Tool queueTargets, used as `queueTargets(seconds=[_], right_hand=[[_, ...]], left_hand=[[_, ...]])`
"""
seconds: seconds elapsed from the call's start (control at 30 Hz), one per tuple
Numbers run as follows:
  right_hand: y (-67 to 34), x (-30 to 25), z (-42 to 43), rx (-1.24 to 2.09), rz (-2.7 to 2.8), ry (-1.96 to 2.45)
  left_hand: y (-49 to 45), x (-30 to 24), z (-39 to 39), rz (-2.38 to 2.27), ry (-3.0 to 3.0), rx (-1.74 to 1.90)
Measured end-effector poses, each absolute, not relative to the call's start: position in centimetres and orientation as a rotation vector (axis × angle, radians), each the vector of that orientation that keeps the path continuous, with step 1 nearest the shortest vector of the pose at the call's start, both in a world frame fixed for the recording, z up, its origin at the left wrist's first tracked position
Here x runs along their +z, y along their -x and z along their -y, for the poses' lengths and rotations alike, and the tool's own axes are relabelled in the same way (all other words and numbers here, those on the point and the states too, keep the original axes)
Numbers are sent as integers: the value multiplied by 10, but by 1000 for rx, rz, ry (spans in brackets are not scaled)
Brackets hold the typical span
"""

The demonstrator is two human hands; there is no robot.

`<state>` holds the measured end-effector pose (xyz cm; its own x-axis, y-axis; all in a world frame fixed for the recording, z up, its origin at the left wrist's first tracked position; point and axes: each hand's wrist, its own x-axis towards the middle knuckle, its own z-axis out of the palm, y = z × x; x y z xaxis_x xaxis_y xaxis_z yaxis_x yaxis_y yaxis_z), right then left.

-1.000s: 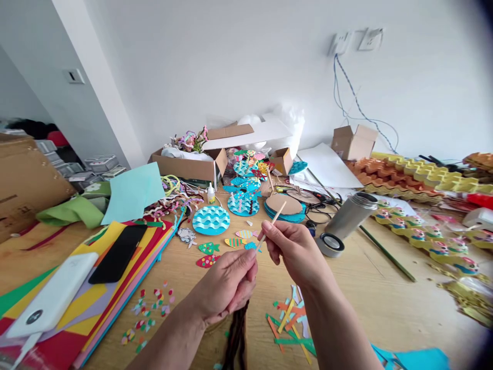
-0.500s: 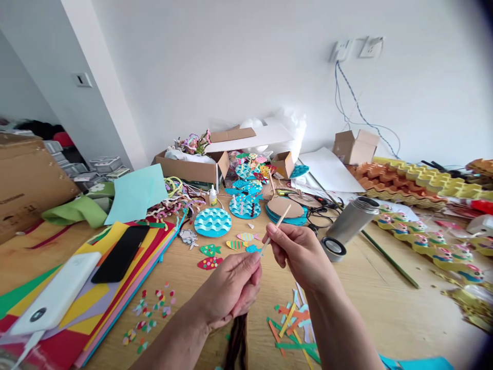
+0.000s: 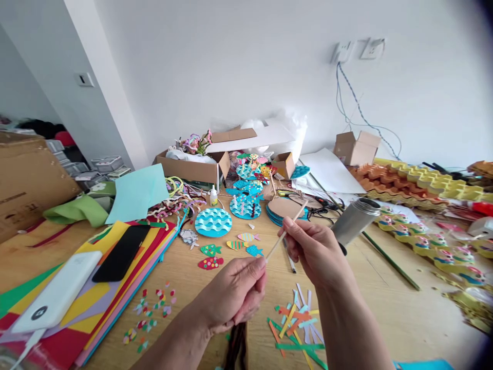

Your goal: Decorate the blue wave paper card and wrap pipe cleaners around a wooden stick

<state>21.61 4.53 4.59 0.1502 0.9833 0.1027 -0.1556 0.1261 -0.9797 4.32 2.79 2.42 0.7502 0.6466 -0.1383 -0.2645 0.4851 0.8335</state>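
Note:
A thin wooden stick [image 3: 276, 248] slants up to the right between my two hands. My left hand [image 3: 239, 293] is closed around its lower end, with the thumb on top. My right hand [image 3: 311, 246] pinches it higher up between thumb and fingers, and its tip sticks out beyond. Just past my hands lie several paper fish, among them a blue fish [image 3: 254, 250], a striped yellow fish [image 3: 236, 245] and a spotted red fish [image 3: 210, 262]. Dark strands [image 3: 236, 347] show below my left hand; I cannot make out what they belong to.
Coloured paper strips [image 3: 296, 321] and paper dots [image 3: 154, 308] lie nearby. A metal flask [image 3: 356, 221] stands right; egg trays [image 3: 408, 182] are beyond it. Left are coloured sheets [image 3: 127, 303] bearing a phone [image 3: 121, 254] and power bank [image 3: 57, 293]. A wavy blue disc [image 3: 213, 222] lies ahead.
My right hand has moved right and slightly down along with the stick's upper end, so the stick leans more to the right. My left hand has shifted slightly right, still gripping the lower end.

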Motion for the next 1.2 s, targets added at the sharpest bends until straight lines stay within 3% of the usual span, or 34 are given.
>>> queueTargets(seconds=[0.33, 0.73, 0.93, 1.2], right_hand=[[-255, 58, -47, 744, 661, 923], [-180, 41, -45, 1120, 1247, 1195], [-155, 27, -44, 1060, 1605, 1307], [-147, 23, -46, 978, 1651, 1357]], left_hand=[[-39, 21, -36, -556, -894, 716], [-32, 22, -61, -630, -483, 1224], [-32, 23, -64, -655, -467, 1359], [-33, 23, -63, -573, -472, 1390]])
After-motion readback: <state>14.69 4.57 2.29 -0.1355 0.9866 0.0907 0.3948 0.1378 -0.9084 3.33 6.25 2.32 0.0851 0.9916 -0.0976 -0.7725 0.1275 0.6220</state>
